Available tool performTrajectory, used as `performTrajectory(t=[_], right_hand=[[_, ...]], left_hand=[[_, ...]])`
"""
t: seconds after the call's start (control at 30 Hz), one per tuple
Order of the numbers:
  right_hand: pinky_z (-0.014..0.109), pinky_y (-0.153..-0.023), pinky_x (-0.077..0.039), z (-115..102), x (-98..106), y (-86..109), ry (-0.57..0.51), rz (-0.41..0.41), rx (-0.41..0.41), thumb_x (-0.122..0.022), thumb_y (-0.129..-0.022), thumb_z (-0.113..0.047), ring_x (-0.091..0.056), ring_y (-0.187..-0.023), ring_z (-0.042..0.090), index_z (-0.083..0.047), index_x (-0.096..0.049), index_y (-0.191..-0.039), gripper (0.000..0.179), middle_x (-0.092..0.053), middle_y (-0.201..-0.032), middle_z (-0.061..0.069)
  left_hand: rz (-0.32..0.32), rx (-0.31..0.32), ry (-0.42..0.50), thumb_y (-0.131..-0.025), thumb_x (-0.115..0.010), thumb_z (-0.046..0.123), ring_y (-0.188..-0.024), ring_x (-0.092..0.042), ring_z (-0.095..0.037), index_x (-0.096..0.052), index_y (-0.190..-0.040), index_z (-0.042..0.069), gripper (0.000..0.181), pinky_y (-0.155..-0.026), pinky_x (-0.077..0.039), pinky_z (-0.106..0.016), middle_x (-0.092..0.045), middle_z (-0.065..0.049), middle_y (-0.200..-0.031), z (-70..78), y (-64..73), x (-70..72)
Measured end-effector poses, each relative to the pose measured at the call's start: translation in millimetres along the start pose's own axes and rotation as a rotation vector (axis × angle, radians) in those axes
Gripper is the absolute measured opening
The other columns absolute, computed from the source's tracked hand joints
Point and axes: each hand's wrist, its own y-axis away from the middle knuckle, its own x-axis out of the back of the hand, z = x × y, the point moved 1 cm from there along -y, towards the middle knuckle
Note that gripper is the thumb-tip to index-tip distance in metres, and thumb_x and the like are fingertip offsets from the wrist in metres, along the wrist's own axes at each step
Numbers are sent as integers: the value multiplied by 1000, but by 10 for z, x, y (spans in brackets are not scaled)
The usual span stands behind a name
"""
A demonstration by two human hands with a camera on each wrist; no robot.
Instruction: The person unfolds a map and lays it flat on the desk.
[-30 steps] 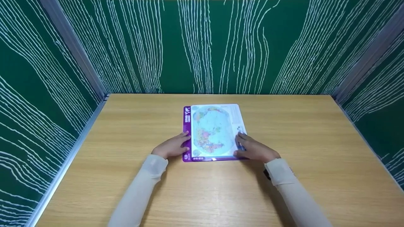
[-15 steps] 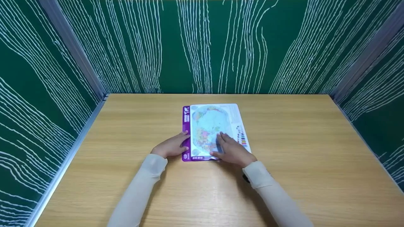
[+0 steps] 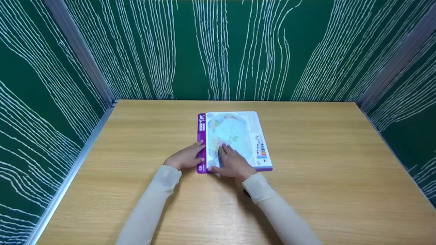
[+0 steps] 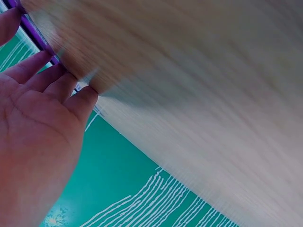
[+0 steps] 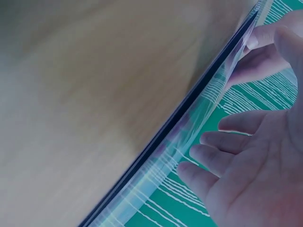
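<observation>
A glossy world map sheet (image 3: 235,127) lies flat on the table, turned sideways, with a purple strip (image 3: 201,122) along its left side. My left hand (image 3: 185,157) rests at that strip, fingertips and thumb on the purple edge. In the left wrist view, the fingertips of the left hand (image 4: 40,123) line up along the dark edge. My right hand (image 3: 233,161) is spread over the lower left part of the map, palm down and fingers extended. The right wrist view shows straight fingers of the right hand (image 5: 251,165) over the shiny surface, which reflects the wall.
The wooden table (image 3: 327,146) reaches back to a green wall (image 3: 313,34) with wavy white lines. Similar side panels with metal posts (image 3: 85,58) stand at left and right. A row of small coloured marks (image 3: 261,149) is printed on the map's right margin.
My right hand has slid leftward from the map's right edge across its lower part, uncovering the printed right margin. The left hand stays at the purple strip, and the map keeps its place.
</observation>
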Motion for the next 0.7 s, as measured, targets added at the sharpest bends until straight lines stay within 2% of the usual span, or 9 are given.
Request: performTrajectory(t=[0.17, 0.3, 0.47, 0.7], right_hand=[[48, -120, -21, -60, -35, -58, 26, 2, 2, -57, -86, -63, -17, -147, 36, 0, -22, -151, 97, -18, -158, 21], [49, -120, -20, -93, -62, -94, 42, -18, -27, -55, -84, -67, -14, -148, 35, 0, -20, -152, 101, -15, -159, 21], [51, -119, -20, -138, -82, -108, 43, -18, -60, -56, -83, -68, -13, -149, 34, -1, -18, -152, 103, -12, -160, 20], [54, -118, -22, -155, -87, -113, 82, -4, -35, -57, -83, -67, -13, -148, 36, -3, -21, -152, 101, -12, -160, 20]], left_hand=[[1, -21, -11, -100, -48, 31, -150, -9, -19, -23, -154, 14, 61, -122, -14, -36, -10, -4, -162, 11, 0, 6], [1, -39, -18, -100, -48, 28, -150, -10, -20, -24, -153, 10, 61, -122, -14, -36, -11, -6, -162, 24, 3, 14], [1, -24, -26, -101, -47, 30, -150, -10, -19, -23, -153, 13, 60, -122, -15, -36, -10, -3, -162, 20, 5, 11], [9, -20, -28, -100, -48, 31, -150, -12, -20, -23, -153, 13, 61, -122, -15, -37, -11, -4, -162, 21, 0, 7]])
